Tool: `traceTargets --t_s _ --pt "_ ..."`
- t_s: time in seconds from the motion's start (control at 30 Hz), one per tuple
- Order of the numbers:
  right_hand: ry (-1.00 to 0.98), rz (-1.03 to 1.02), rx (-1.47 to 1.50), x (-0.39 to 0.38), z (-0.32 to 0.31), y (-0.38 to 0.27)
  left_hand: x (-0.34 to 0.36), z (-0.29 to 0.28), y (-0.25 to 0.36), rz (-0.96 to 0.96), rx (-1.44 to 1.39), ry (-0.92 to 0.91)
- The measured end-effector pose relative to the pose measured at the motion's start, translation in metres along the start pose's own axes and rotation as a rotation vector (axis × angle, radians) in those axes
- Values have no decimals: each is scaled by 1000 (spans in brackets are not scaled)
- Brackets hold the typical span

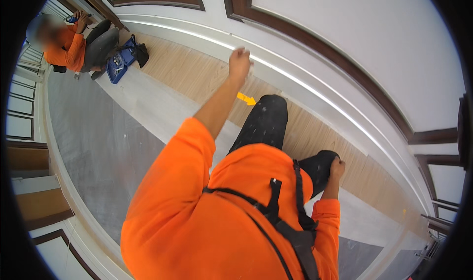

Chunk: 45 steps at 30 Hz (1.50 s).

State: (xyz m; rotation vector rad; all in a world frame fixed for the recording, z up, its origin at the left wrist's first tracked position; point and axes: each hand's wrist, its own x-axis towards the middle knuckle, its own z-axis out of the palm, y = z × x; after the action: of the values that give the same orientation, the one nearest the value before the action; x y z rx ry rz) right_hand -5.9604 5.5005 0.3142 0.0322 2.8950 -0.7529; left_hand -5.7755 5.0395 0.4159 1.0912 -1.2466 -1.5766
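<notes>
My left hand (240, 63) reaches out beside the white skirting (290, 75) at the foot of the wall. Its fingers are curled in and slightly blurred, so anything small between them cannot be made out. Below that forearm, a yellow arrow-shaped marker (246, 98) shows against the wood-look floor (209, 78), close to my dark trouser knee (271, 107). My right hand (337, 166) is down at my other knee (322, 164), touching or very near the trouser cloth. Most of its fingers are hidden from view.
A person in an orange top (71, 48) sits at the far left, holding a blue tool (74, 19). Beside them lies an open blue case (117, 69) with small parts and a black bag (142, 55). Grey sheeting (113, 127) and a pale strip (152, 95) cover the floor.
</notes>
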Motion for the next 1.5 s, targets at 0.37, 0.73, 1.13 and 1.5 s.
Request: traceTargets --t_s 0.37,0.73,1.13,1.5 --pt "59 14 390 -100 12 30 87 -11 40 459 845 272" --pt "111 79 198 -39 24 40 102 2 36 671 951 295" --pt "184 38 208 -40 31 45 97 -9 30 591 805 41" --pt "162 78 186 -37 30 48 43 9 23 360 599 -109"
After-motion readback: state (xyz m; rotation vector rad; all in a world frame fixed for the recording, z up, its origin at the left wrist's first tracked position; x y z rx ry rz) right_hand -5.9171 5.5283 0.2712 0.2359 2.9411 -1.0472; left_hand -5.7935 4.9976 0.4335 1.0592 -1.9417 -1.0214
